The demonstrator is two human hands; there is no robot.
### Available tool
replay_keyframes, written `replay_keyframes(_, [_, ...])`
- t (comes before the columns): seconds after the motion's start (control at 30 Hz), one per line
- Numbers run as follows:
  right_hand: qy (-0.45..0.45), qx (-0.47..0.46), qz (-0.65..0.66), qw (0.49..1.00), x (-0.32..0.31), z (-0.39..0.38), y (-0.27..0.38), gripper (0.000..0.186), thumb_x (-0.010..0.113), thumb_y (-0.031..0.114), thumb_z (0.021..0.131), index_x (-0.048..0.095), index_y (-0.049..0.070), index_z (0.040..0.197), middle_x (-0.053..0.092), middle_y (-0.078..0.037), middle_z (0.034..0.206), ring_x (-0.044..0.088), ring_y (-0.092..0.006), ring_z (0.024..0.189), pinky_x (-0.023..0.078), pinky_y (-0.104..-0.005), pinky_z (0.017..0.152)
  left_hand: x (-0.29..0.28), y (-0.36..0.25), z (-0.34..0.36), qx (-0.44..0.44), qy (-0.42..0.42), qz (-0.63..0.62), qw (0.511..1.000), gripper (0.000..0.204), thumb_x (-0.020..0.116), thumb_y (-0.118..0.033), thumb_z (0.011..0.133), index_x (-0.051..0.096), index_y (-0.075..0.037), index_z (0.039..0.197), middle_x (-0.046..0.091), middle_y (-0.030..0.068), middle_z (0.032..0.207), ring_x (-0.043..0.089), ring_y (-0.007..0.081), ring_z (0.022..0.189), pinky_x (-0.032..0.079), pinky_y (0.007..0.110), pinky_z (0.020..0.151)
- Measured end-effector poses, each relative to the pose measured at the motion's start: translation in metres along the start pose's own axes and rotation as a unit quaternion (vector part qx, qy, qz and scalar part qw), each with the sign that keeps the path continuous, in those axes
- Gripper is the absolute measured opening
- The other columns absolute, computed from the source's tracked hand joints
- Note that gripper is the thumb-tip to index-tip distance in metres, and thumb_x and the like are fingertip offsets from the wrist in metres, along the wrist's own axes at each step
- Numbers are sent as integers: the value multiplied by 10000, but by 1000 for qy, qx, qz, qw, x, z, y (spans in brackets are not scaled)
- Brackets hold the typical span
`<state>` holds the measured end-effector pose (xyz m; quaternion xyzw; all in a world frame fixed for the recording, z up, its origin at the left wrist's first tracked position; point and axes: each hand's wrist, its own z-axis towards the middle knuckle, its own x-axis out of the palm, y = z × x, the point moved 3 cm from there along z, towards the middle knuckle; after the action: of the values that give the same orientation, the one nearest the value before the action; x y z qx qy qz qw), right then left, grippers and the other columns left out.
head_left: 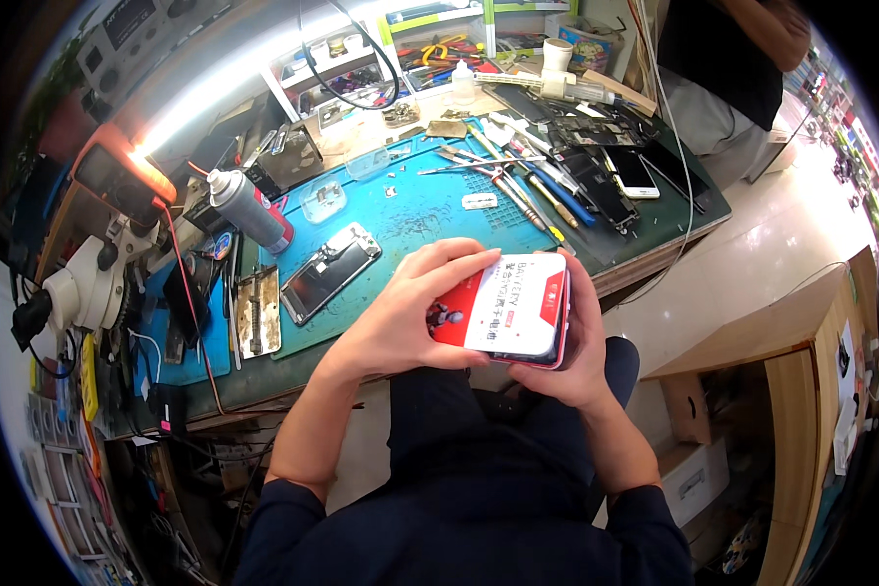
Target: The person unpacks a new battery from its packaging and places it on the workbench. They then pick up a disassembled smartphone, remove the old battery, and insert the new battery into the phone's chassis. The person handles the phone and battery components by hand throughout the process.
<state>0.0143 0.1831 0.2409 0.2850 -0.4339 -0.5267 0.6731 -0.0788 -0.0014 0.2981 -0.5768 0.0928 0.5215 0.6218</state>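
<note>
Red and white, the small flat box sits over the person's lap, just in front of the workbench edge. Both hands grip it: the left hand wraps its near-left end with fingers curled over the top, the right hand cradles it from below and the far side. On the blue work mat lie an opened phone and a spray can.

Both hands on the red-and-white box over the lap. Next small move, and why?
Probably slide or pry the box open. The left hand lies across the top of the red-and-white box with its fingertips at the upper edge, while the right hand cradles it from below and behind. An opened phone lies on the blue mat, so the box's contents likely belong there.
</note>
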Motion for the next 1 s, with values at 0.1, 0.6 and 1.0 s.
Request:
replay_keyframes(0.1, [-13, 12, -1, 1000, -4, -5, -7, 1175, 860, -37, 669, 118, 26, 1578, 357, -165, 1517, 469, -259, 1362, 459, -404, 1097, -1, -3, 3, -11, 5, 17, 1000, 1014, 916, -426, 618, 489, -70, 1465, 486, 162, 1405, 463, 357, 1311, 369, 447, 1107])
replay_keyframes(0.6, [82, 13, -608, 789, -31, 34, 37, 902, 900, 321, 660, 497, -6, 1397, 476, -145, 1388, 435, -341, 1288, 353, -441, 1098, -17, 24, -36, -34, -132, -85, 987, 1154, 857, -84, 717, 125, -68, 1609, 314, 165, 1583, 369, 321, 1440, 365, 446, 1142])
replay_keyframes(1.0, [94, 196, -538, 815, -23, 60, 54, 309, 692, 203, 899, 689, -19, 1113, 673, -116, 888, 661, -267, 766, 512, -396, 740, -10, 25, -48, -62, -229, 24, 971, 930, 952, -295, 617, 462, -49, 1368, 560, 88, 1258, 553, 249, 1245, 101, 551, 1249])
